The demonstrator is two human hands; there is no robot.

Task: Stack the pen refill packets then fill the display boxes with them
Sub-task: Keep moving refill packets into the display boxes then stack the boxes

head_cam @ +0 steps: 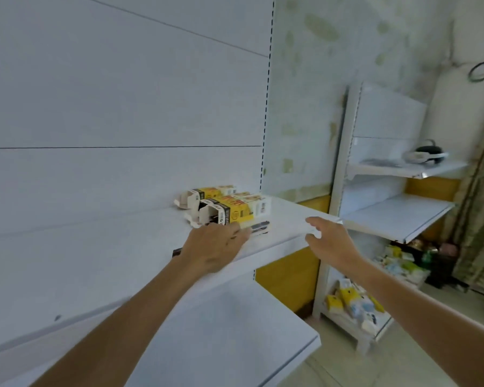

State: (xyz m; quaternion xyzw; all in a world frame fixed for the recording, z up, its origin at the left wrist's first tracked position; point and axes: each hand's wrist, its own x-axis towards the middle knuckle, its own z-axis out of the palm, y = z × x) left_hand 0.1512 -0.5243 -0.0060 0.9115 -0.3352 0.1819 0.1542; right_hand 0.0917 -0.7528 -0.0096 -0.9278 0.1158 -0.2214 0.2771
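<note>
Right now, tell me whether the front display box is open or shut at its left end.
Open. The front box lies on its side on the shelf, left end flaps spread, dark inside showing.

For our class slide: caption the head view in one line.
Left hand reaches refill packets beside yellow display boxes; right hand hovers open.

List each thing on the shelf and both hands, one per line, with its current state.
front display box: lying on its side, end flap open
rear display box: lying on its side, end flap open
refill packet: flat on the shelf in front of the boxes, left fingers on it
left hand: palm down, reaching to the packet
right hand: open, empty, at the shelf edge
</note>
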